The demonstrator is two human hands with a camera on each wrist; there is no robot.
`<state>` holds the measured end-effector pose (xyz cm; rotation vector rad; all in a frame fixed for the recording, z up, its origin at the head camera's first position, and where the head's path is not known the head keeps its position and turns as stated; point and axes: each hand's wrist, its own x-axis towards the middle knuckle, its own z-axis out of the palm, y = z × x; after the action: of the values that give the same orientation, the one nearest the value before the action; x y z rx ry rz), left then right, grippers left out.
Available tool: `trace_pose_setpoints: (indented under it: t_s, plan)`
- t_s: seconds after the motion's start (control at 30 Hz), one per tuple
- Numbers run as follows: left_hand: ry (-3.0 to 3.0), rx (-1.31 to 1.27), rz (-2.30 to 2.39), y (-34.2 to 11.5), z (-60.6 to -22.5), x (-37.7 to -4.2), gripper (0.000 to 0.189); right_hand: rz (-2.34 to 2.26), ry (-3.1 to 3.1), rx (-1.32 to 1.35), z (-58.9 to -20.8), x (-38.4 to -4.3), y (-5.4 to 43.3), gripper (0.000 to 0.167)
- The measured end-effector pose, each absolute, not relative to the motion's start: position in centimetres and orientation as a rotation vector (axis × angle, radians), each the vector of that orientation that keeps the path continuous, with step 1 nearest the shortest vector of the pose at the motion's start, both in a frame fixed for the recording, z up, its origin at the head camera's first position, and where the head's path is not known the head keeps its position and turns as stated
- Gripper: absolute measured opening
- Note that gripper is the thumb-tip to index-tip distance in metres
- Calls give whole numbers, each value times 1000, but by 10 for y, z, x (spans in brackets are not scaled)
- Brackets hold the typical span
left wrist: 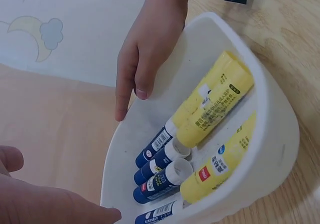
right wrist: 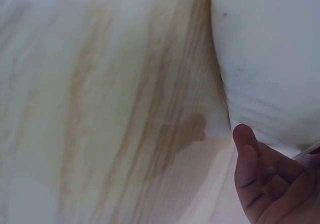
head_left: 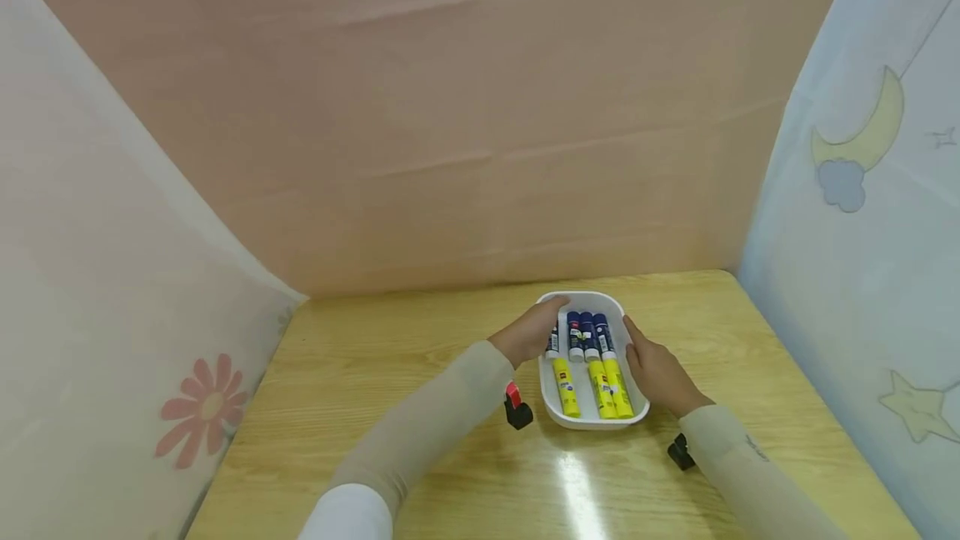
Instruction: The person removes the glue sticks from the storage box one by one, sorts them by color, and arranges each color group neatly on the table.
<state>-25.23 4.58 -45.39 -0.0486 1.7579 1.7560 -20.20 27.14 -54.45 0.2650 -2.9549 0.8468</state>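
A white plastic basket [head_left: 592, 301] with rounded corners is held between both hands over the wooden table. My left hand [head_left: 534, 333] grips its left side near the far corner. On the right side, my right hand [head_left: 660, 373] holds the wall, thumb over the rim in the left wrist view. Several dark blue glue sticks [head_left: 587, 333] with white ends lie in the far half; three yellow glue sticks [head_left: 566, 388] lie in the near half. In the right wrist view, curled fingers [right wrist: 247, 159] touch the basket's white outer wall [right wrist: 270, 48]. Whether the basket's base touches the table cannot be told.
The wooden table [head_left: 360, 357] extends to the left and front of the basket. A tan sheet [head_left: 450, 148] hangs behind it. Pale printed sheets stand at the left [head_left: 112, 232] and right [head_left: 840, 290]. Black mounts [head_left: 517, 413] are at both wrists.
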Motion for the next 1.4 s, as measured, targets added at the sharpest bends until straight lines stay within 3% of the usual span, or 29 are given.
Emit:
trace_pose_setpoints:
  t_s: [0.37, 0.9, 1.17, 1.4]
  plan:
    - [1679, -109, 1787, 51, -456, -258, 46, 866, -2961, 259, -548, -203, 275, 55]
    - [1771, -257, 1771, 57, -472, -266, 60, 898, -2941, 259, -553, -206, 272, 54]
    - [1748, -321, 1826, 53, -476, -270, 44, 905, -2923, 264, -552, -204, 268, 55]
    - [1624, -398, 1892, 50, -483, -273, 48, 931, -2944, 251, -554, -205, 265, 55]
